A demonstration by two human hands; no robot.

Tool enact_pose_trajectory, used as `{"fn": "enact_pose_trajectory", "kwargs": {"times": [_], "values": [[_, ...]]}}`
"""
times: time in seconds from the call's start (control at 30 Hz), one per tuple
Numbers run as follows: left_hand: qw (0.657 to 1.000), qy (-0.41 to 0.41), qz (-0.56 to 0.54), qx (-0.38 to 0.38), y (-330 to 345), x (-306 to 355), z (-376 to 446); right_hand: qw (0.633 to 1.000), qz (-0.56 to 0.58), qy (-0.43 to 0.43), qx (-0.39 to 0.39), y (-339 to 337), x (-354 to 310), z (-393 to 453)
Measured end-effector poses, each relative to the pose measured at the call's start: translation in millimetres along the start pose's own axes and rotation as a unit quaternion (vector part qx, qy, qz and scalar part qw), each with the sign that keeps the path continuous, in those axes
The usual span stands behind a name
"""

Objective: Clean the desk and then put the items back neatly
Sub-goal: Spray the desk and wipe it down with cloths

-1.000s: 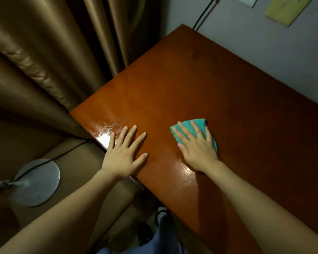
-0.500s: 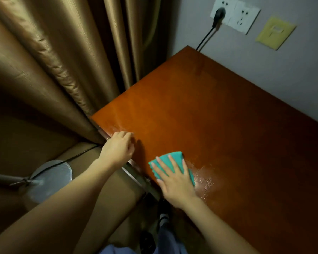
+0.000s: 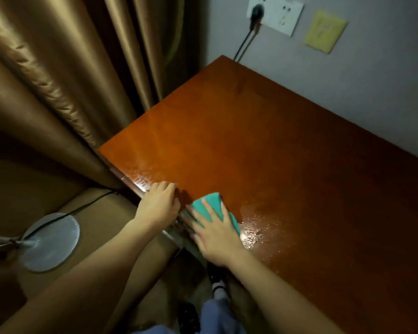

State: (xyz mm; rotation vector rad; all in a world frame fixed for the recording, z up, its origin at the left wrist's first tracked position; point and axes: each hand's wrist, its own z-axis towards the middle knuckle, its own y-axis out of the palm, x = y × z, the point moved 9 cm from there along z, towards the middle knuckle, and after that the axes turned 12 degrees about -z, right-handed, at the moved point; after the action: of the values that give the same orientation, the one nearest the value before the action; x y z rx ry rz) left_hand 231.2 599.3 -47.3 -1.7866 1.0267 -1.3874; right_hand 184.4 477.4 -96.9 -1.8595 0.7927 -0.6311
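At far left a round, silvery metal lamp base [image 3: 48, 242] sits on the brownish floor, a thin dark cord [image 3: 82, 205] running from it toward the table's corner. Above and behind it hang heavy tan curtains [image 3: 58, 75], their satiny fabric falling in deep vertical folds with a puckered seam along one edge. The left hand [image 3: 160, 206] rests on the near left edge of the table [image 3: 275, 145], its fingers curled over the rim so the grip is narrow and closed round that edge. Just beside it, nearly touching, the right hand [image 3: 215, 235] lies flat with fingers straight and spread, pressing down on a teal cleaning cloth [image 3: 209, 205]; the cloth is folded, soft-looking, and sits at the table's near edge, showing between and beyond the fingers. The table top is smooth, glossy reddish-brown wood, rectangular with a sharp far corner, and just right of the cloth a wet patch [image 3: 256, 230] of small beads glints under the light. On the grey wall behind, a white outlet plate [image 3: 279, 14] holds a black plug [image 3: 256, 13] whose cable [image 3: 244, 45] drops behind the table's far corner. Right of it is a yellow square wall plate [image 3: 323, 31], blurred, with no readable writing. Below, between the forearms, blue trousers and a dark shoe [image 3: 217, 278] with a white sock show.
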Motion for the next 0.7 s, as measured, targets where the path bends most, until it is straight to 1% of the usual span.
{"fn": "enact_pose_trajectory", "kwargs": {"times": [0.07, 0.13, 0.2, 0.27, 0.3, 0.37, 0.43, 0.47, 0.63, 0.7], "values": [[0.999, 0.031, -0.016, -0.012, 16.5, 34.1, 10.2, 1.000, 0.006, 0.020, 0.004, 17.5, 27.7, -26.3], [0.998, 0.056, -0.014, -0.035, 37.1, 62.1, 16.8, 0.995, 0.013, 0.092, 0.021, 21.4, 72.6, -37.9], [0.996, 0.064, -0.002, -0.062, 59.8, 77.0, 19.7, 0.987, 0.016, 0.154, 0.032, 18.0, 111.2, -38.7], [0.995, 0.061, 0.021, -0.080, 77.5, 81.0, 21.1, 0.981, 0.032, 0.188, 0.031, 20.2, 132.8, -32.0], [0.994, 0.062, 0.036, -0.082, 85.3, 80.3, 22.5, 0.978, 0.039, 0.199, 0.044, 20.4, 137.3, -31.3], [0.993, 0.068, 0.061, -0.068, 95.4, 75.9, 26.6, 0.981, 0.020, 0.182, 0.062, 22.6, 136.2, -33.4], [0.992, 0.079, 0.074, -0.059, 98.7, 74.2, 32.9, 0.986, 0.012, 0.156, 0.050, 31.4, 144.9, -35.3], [0.992, 0.083, 0.079, -0.058, 99.4, 74.2, 36.8, 0.986, 0.013, 0.159, 0.043, 34.5, 154.5, -35.6], [0.992, 0.077, 0.081, -0.049, 96.5, 81.4, 61.1, 0.976, 0.029, 0.215, 0.023, 26.9, 219.9, -9.8], [0.991, 0.084, 0.093, -0.044, 94.9, 89.2, 78.1, 0.963, 0.044, 0.263, 0.025, 17.3, 235.7, 7.8]]}}
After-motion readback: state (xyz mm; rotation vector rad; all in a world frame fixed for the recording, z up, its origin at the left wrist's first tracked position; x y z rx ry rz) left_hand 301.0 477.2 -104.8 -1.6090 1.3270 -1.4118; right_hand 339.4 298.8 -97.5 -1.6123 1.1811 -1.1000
